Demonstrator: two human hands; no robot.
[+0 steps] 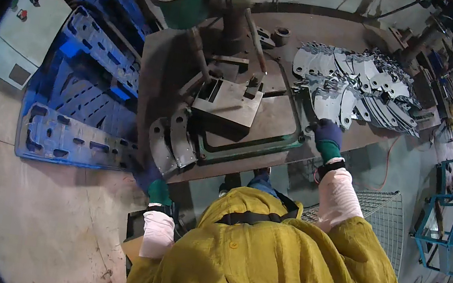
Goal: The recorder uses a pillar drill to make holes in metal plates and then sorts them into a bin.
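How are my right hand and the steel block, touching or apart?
Apart. The head view shows the green-edged bed lying plainly between the right hand and the steel block.

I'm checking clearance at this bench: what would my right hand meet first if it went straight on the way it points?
Most likely the near edge of the pile of plates, just ahead of your right hand, though depth and any contact are unclear.

Workbench (161, 77): matt, smudged top. Curved plates (182, 138) at its left front corner: smooth bare metal, faintly glossy. Heaped plates (326, 107) toward its right edge: similar metal (brighter in sheen). Block (228, 106): satin metal. Pallet (79, 140): scuffed plastic. Jacket (278, 264): creased cloth.
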